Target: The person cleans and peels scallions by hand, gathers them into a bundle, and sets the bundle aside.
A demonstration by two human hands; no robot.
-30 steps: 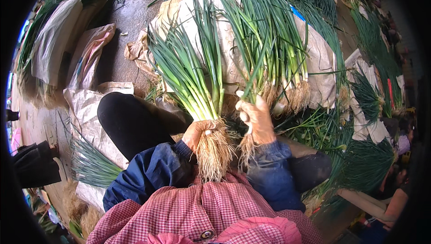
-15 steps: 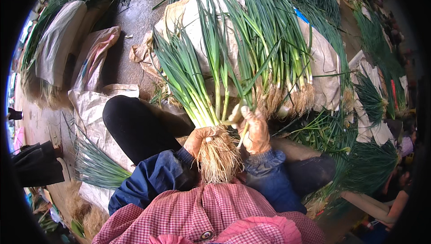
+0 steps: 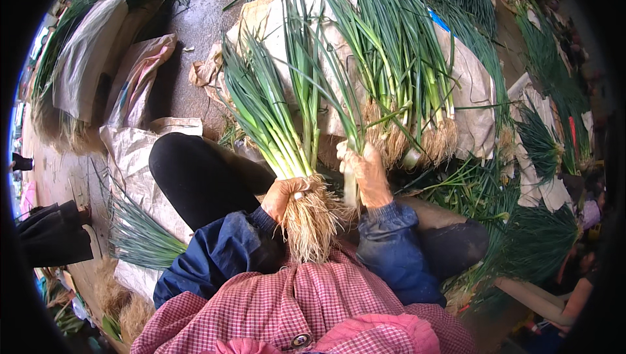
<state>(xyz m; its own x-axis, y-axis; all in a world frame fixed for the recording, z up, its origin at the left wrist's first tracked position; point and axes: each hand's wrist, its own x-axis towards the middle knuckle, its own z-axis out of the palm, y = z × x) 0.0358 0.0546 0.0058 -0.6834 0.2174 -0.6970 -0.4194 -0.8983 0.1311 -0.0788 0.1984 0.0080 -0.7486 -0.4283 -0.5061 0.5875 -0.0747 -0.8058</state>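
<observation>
My left hand [image 3: 287,196] is closed around the lower stalks of a bunch of green onions [image 3: 274,129]. Its green leaves point away from me, and a thick tuft of pale roots [image 3: 310,223] hangs below the fist toward my lap. Just to the right, my right hand [image 3: 368,178] grips a separate green onion [image 3: 353,133] by its stem. The white lower end shows below the fingers, beside the bunch's roots, and its leaves lean up and to the left.
More green onions [image 3: 398,73] lie in a row on pale sacking [image 3: 473,113] beyond my hands. Loose leaves [image 3: 466,188] are strewn by my right knee. Another bundle [image 3: 147,236] rests on sacking at my left. A person's dark-clothed leg [image 3: 55,233] is at the far left.
My right hand has moved slightly away from me, and the onion in it now stands more apart from the bunch with its white end showing. My left hand still holds the bunch.
</observation>
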